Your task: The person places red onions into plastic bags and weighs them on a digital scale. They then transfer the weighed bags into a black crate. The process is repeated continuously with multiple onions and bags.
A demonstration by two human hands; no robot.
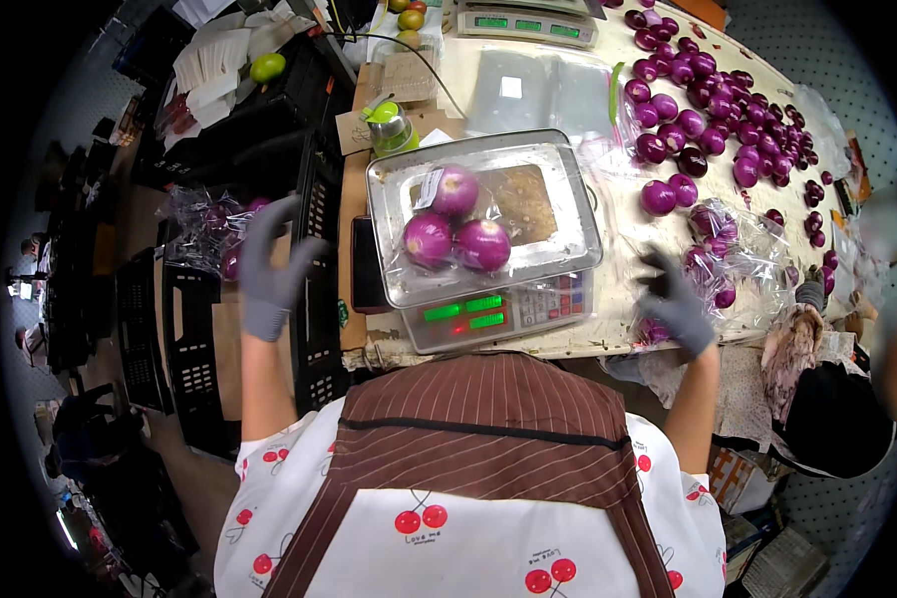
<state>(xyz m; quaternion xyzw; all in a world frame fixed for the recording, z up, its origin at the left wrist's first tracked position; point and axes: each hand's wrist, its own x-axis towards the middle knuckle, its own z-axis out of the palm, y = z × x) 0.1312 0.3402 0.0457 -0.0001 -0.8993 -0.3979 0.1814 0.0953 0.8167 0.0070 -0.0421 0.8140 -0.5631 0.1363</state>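
Observation:
Three peeled purple onions in a clear bag [454, 242] lie on the metal pan of a weighing scale [390, 281], in front of me. My left hand [272, 269], in a grey glove, is held over the black crate to the left of the scale, thumb and fingers apart, with nothing in it. Beside it, a clear bag of purple onions [215, 221] is in the crate. To the right of the scale, my gloved right hand [676, 304] has its fingers spread next to clear bags of onions [720, 249]; contact with them is unclear.
Many loose purple onions [703, 95] cover the far right of the table. Flat clear bags [538, 92] lie behind the scale, with a second scale [528, 25] farther back. A green-topped container [389, 128] stands behind the pan's left corner. Another person's hand [812, 289] is at the right.

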